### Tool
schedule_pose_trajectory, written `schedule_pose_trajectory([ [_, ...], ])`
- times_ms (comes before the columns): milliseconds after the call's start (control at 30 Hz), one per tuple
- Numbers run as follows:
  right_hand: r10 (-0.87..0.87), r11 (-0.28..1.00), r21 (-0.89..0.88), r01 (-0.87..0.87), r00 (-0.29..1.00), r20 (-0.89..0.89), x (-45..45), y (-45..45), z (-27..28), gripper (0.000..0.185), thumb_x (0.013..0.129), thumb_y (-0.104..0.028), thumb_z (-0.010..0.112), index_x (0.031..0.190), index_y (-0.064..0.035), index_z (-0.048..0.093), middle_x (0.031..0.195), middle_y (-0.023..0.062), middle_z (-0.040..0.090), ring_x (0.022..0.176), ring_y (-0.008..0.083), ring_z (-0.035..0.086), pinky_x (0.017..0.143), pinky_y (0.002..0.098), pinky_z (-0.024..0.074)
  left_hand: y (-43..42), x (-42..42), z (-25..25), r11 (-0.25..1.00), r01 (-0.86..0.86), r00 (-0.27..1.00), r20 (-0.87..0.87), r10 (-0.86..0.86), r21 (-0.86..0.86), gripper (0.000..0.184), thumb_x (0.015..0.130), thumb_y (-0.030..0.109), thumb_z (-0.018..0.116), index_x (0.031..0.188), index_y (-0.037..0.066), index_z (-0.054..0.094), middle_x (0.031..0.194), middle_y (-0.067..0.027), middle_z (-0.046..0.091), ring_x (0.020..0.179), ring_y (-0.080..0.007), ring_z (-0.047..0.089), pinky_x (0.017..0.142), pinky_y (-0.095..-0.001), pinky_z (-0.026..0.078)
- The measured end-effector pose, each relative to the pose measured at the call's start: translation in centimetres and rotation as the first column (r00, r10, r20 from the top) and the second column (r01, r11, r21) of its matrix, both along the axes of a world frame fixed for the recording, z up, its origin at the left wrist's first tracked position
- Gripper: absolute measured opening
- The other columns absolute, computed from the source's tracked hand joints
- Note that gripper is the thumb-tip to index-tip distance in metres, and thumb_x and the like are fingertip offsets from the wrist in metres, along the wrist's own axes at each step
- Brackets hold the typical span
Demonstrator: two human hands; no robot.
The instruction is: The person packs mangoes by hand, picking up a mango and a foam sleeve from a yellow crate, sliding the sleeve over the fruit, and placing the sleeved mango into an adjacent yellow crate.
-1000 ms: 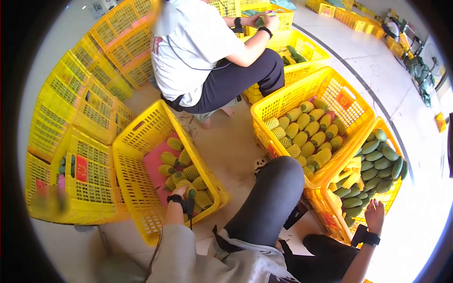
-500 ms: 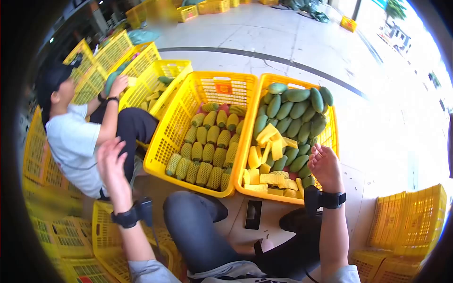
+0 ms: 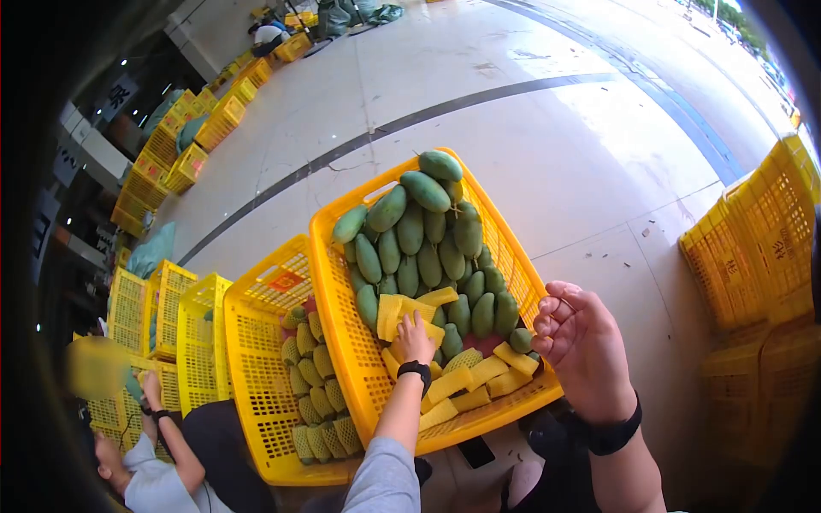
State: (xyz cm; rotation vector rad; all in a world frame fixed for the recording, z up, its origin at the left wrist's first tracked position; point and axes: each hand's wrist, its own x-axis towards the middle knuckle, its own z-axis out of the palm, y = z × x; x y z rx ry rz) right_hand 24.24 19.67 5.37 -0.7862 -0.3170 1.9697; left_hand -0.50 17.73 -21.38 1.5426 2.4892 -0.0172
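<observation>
My left hand [image 3: 414, 342] reaches into the orange-yellow crate [image 3: 346, 385] in front of me. Its fingers are spread and touch the yellow foam net sleeves [image 3: 390, 313] heaped there; no firm grip shows. Green mangoes [image 3: 410, 229] fill the far part of this crate, while more loose sleeves [image 3: 487, 371] lie along its near end. One mango inside a sleeve [image 3: 463, 360] rests among them. Over the crate's right edge I hold up my right hand [image 3: 586, 350], its fingers curled in towards the thumb, with nothing visible in them.
A second crate [image 3: 248, 385] on the left holds rows of sleeved mangoes [image 3: 321, 399]. Beyond it a seated co-worker [image 3: 162, 479] handles a green fruit beside more crates [image 3: 201, 342]. Stacked crates [image 3: 753, 231] stand at right. A phone [image 3: 475, 451] lies on the floor.
My left hand has come down from the raised position at left onto the foam sleeves. My right hand stays raised, fingers curled. The view has turned, so the crates appear tilted and shifted.
</observation>
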Motion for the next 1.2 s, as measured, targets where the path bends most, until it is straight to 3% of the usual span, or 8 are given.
schedule_pose_trajectory([
  [67, 0.046, 0.997, -0.057, -0.045, 0.999, 0.017, 0.4, -1.0, 0.9, 0.017, 0.086, -0.019, 0.043, 0.092, -0.0036, 0.049, 0.074, 0.0047, 0.054, 0.061, 0.0115, 0.050, 0.058, 0.0229, 0.0433, -0.1, -0.8, -2.4, 0.998, 0.028, 0.983, -0.181, -0.037, -0.052, 0.064, 0.066, 0.017, 0.068, 0.121, 0.008, 0.037, 0.114, -0.0143, 0.045, 0.103, -0.0300, 0.044, 0.086, -0.0380, 0.039],
  [167, 0.107, 0.989, -0.097, -0.108, 0.994, -0.016, 1.0, -1.7, 1.3, 0.017, 0.084, -0.016, 0.042, 0.093, -0.0026, 0.048, 0.074, 0.0065, 0.053, 0.061, 0.0130, 0.050, 0.058, 0.0239, 0.0429, 0.4, -1.7, -2.3, 0.997, 0.036, 0.997, -0.061, -0.040, -0.075, 0.050, 0.065, 0.019, 0.070, 0.108, 0.004, 0.049, 0.098, -0.0128, 0.053, 0.097, -0.0292, 0.048, 0.084, -0.0351, 0.040],
  [233, 0.088, 0.991, -0.095, -0.090, 0.996, -0.032, 1.4, -1.9, 1.3, 0.018, 0.083, -0.015, 0.042, 0.093, -0.0015, 0.047, 0.074, 0.0080, 0.053, 0.061, 0.0143, 0.050, 0.057, 0.0245, 0.0430, 0.7, -1.4, -0.3, 0.987, 0.158, 0.782, 0.614, -0.110, -0.024, 0.036, 0.066, 0.023, 0.069, 0.092, 0.001, 0.058, 0.092, -0.0130, 0.054, 0.092, -0.0283, 0.051, 0.081, -0.0333, 0.041],
  [400, 0.066, 0.993, -0.099, -0.067, 0.998, -0.018, 1.9, -2.0, 1.1, 0.020, 0.083, -0.016, 0.041, 0.094, -0.0006, 0.046, 0.073, 0.0097, 0.053, 0.059, 0.0160, 0.051, 0.057, 0.0256, 0.0433, 0.4, -0.4, -5.3, 0.956, 0.246, 0.809, 0.509, -0.294, 0.161, 0.035, 0.064, 0.025, 0.071, 0.084, -0.001, 0.057, 0.100, -0.0137, 0.051, 0.096, -0.0298, 0.049, 0.081, -0.0345, 0.041],
  [600, 0.045, 0.994, -0.101, -0.041, 0.998, 0.035, 2.1, -1.5, 0.7, 0.019, 0.082, -0.016, 0.042, 0.093, -0.0004, 0.046, 0.073, 0.0099, 0.052, 0.060, 0.0168, 0.050, 0.057, 0.0265, 0.0432, 1.0, 2.7, -7.4, 1.000, -0.022, 0.969, 0.247, 0.016, 0.022, 0.054, 0.063, 0.025, 0.073, 0.102, 0.002, 0.043, 0.101, -0.0149, 0.047, 0.099, -0.0297, 0.047, 0.083, -0.0366, 0.041],
  [733, 0.058, 0.992, -0.114, -0.055, 0.998, 0.030, 1.8, -1.3, 0.4, 0.019, 0.082, -0.016, 0.042, 0.092, -0.0004, 0.046, 0.073, 0.0100, 0.052, 0.060, 0.0169, 0.050, 0.057, 0.0265, 0.0433, 0.8, 3.5, -6.1, 0.991, 0.083, 0.995, 0.070, -0.076, -0.104, 0.064, 0.062, 0.029, 0.075, 0.106, -0.001, 0.038, 0.102, -0.0150, 0.048, 0.101, -0.0299, 0.046, 0.084, -0.0368, 0.040],
  [867, 0.134, 0.986, -0.098, -0.133, 0.991, 0.011, 1.0, -1.5, 0.4, 0.019, 0.082, -0.016, 0.042, 0.092, -0.0007, 0.046, 0.074, 0.0101, 0.052, 0.060, 0.0167, 0.051, 0.056, 0.0266, 0.0431, 0.2, 4.9, -8.3, 0.973, 0.231, 0.961, 0.156, -0.230, 0.015, 0.063, 0.065, 0.025, 0.073, 0.106, -0.002, 0.035, 0.103, -0.0174, 0.047, 0.099, -0.0318, 0.047, 0.083, -0.0384, 0.041],
  [1200, 0.240, 0.966, -0.103, -0.239, 0.971, -0.001, -0.9, -1.6, 0.5, 0.017, 0.086, -0.016, 0.041, 0.093, -0.0030, 0.047, 0.076, 0.0059, 0.053, 0.063, 0.0124, 0.049, 0.059, 0.0236, 0.0417, 0.3, 2.6, -3.9, 0.958, -0.214, 0.854, 0.512, 0.090, 0.190, 0.055, 0.065, 0.010, 0.068, 0.107, 0.001, 0.033, 0.094, -0.0282, 0.052, 0.088, -0.0421, 0.051, 0.075, -0.0409, 0.042],
])
